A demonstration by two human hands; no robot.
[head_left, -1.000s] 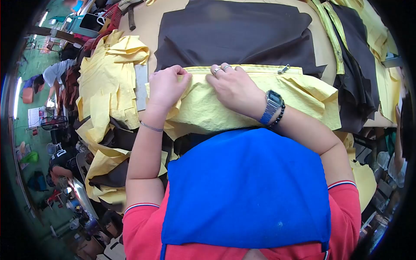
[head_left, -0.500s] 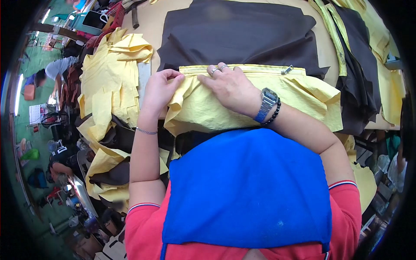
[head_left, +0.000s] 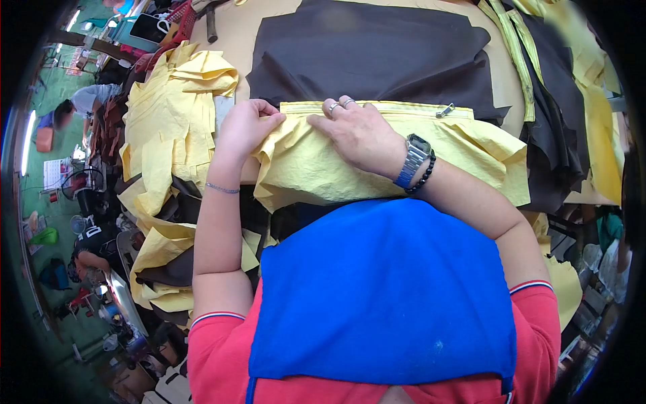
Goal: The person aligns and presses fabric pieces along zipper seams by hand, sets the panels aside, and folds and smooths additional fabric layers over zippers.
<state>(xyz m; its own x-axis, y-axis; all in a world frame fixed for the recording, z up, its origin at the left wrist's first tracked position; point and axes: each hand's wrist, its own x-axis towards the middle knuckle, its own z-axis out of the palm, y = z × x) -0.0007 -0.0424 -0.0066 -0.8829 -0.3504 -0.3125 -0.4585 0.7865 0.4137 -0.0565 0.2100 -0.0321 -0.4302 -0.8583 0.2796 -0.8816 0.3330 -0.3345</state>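
Zipper (head_left: 407, 109) could be skewed if yellow cloth (head_left: 451, 158) beside it, pinched by left hand (head_left: 246, 128), is tugged under spread right hand (head_left: 363, 137).

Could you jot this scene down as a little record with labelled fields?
Left hand: pinching yellow fabric near the left end of a zipper
Right hand: resting over the zipper and yellow fabric
Zipper pull: near the right end
Beyond the zipper: dark fabric
Far left: piled yellow pieces
Far right: more dark fabric
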